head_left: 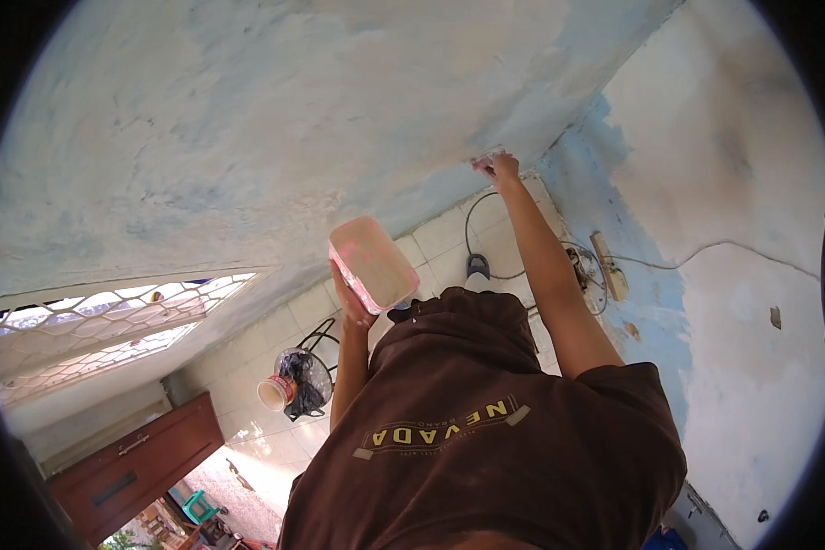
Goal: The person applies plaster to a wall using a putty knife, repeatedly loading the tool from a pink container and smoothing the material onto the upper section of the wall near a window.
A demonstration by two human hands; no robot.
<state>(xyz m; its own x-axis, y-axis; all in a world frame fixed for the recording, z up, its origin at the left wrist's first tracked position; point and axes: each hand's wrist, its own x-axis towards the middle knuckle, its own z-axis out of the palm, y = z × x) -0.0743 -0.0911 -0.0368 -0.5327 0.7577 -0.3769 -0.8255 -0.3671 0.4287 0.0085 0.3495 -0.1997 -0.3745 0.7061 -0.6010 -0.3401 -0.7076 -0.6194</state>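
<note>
My left hand [350, 298] grips the side of a rectangular pink plastic tub [374, 258] with pale smears inside. My right arm reaches up and forward, and my right hand [502, 167] is closed on a small pinkish flat tool [481, 163] held at the patchy white and pale-blue wall [238, 128], low near the corner. The tool's exact shape is hard to make out. A sandalled foot [478, 268] shows on the tiled floor [435, 240] below.
A stool [313, 344] at lower left holds a bucket [275, 394] and black plastic. Cables [669, 266] run past wooden boards [612, 280] at the right wall's foot. Left are a latticed opening [110, 321], a brown door [133, 458] and a green plastic stool [199, 506].
</note>
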